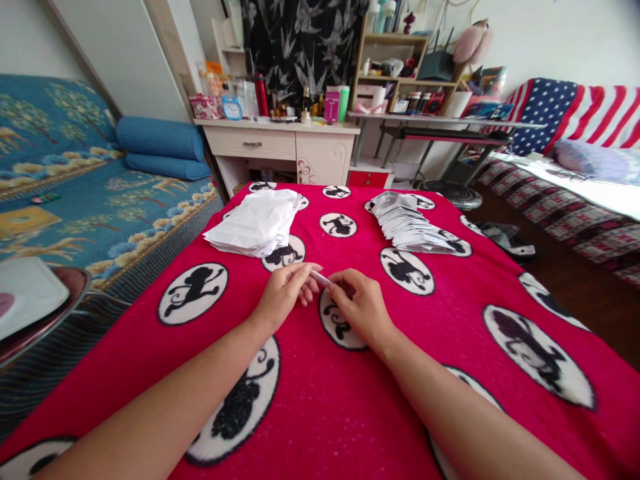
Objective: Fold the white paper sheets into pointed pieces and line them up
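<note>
A small, narrow whitish piece, seemingly folded paper, is held between my two hands above the red cloth. My left hand pinches its left end, and my right hand grips its right end with thumb and fingers. Beyond my left hand lies a loose pile of white paper sheets. Past my right hand, a row of overlapping flat white packets, some in clear plastic, leans across the cloth.
The red cloth with black-and-white monkey circles covers the table. A blue patterned sofa stands left, a white cabinet and a desk with shelves behind, and a bed right. A tray sits at the left edge.
</note>
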`<state>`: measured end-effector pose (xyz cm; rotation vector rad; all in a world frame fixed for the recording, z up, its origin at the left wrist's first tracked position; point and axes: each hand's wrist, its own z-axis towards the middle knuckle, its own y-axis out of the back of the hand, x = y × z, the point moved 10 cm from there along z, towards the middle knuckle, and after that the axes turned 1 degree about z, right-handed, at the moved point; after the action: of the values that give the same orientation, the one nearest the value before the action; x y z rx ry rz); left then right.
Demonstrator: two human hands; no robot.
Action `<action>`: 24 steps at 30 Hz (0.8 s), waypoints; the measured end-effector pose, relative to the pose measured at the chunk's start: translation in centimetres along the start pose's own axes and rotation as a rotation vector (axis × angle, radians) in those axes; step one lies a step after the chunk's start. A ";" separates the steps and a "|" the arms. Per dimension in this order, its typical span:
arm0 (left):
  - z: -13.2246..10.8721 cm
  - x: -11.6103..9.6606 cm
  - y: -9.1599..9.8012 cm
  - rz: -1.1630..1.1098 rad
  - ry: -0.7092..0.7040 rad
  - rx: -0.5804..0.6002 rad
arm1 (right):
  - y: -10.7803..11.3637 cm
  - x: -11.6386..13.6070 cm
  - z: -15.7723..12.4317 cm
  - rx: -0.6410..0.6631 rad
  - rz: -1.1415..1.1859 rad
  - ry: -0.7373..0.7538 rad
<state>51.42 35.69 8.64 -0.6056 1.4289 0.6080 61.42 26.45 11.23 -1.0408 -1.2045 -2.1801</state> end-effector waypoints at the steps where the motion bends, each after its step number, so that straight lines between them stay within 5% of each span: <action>1: 0.0 -0.2 0.0 0.025 -0.023 0.003 | 0.0 -0.5 0.0 -0.001 0.045 -0.041; 4: 0.2 -0.6 0.6 0.132 -0.101 -0.046 | -0.1 -1.8 -0.1 -0.007 0.202 -0.152; 9: -0.5 -3.7 2.5 0.549 -0.353 -0.287 | 0.1 -2.4 -0.2 -0.032 0.408 -0.246; 11: -0.6 -4.3 2.2 0.586 -0.399 -0.275 | 0.1 -2.3 -0.2 -0.039 0.453 -0.260; 17: 0.2 -0.1 -0.3 0.105 -0.054 0.004 | 1.3 -1.2 -0.3 -0.131 0.647 -0.206; 24: -0.4 0.6 -1.9 -0.023 0.031 0.086 | 0.8 -1.1 -0.2 -0.101 0.671 -0.202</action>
<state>52.55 34.09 8.02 -0.5650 1.4678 0.5181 62.57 25.83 10.72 -1.4770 -0.6763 -1.6454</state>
